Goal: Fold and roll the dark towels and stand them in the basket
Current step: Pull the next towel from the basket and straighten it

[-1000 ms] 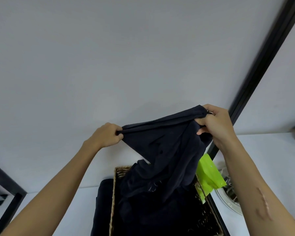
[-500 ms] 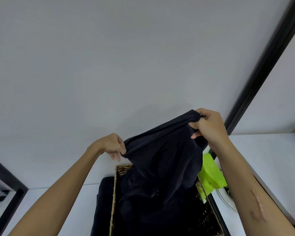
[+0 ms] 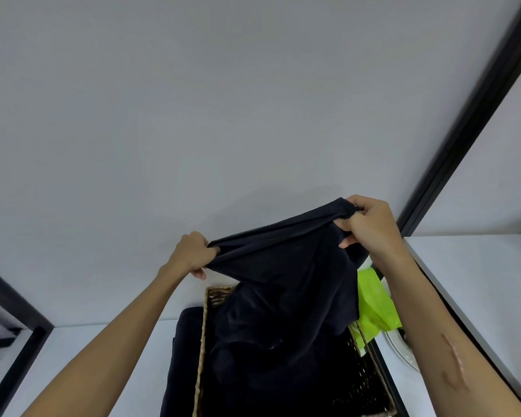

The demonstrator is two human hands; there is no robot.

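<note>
Head view, landmark: the wicker basket (image 3: 202, 350) on the white table (image 3: 127, 365).
Towel: a dark towel (image 3: 283, 266) is held up above the basket, its top edge stretched between both hands, its lower part drooping into the basket onto more dark cloth.
Left hand (image 3: 193, 251): fingers curled, pinching the towel's edge above the basket's far-left corner.
Right hand (image 3: 370, 227): fingers curled round the other end, higher, above the basket's right side.
Beside the basket: another dark towel (image 3: 181, 356) touching its left wall; a green packet (image 3: 373, 308) and a white plate (image 3: 400, 347) to its right.
Step, as I judge it: opening the towel out to fold. Lift it free of the basket, find true corners, level both hands and keep the edge taut before laying it flat.
</note>
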